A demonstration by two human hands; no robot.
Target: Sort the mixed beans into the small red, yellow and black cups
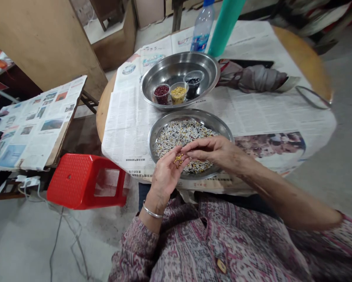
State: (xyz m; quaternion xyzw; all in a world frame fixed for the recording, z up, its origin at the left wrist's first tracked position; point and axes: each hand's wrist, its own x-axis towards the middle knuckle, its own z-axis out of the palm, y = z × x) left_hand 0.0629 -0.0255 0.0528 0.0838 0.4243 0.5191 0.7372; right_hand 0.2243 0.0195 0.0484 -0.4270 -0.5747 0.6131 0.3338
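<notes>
My left hand (pixel 167 172) is cupped palm up at the near edge of a steel basin (pixel 227 131), holding a few yellow beans (pixel 178 158). My right hand (pixel 220 152) reaches over the same basin. Its fingers are drawn together and meet the left fingertips; anything between them is hidden. Beneath both hands lies a mix of white grains with yellow, dark and reddish beans (pixel 178 135). Just behind, a larger steel basin (pixel 148 94) holds clear cups of red beans (pixel 161 91), yellow beans (pixel 178 91) and black beans (pixel 193 81).
Newspaper (pixel 120 129) covers the round table. Behind the far basin stand a plastic bottle (pixel 203 29) and a green cylinder (pixel 225 29). To the right lies a folded grey umbrella (pixel 252 77). A red stool (pixel 73 180) and cables (pixel 57 235) are on the left.
</notes>
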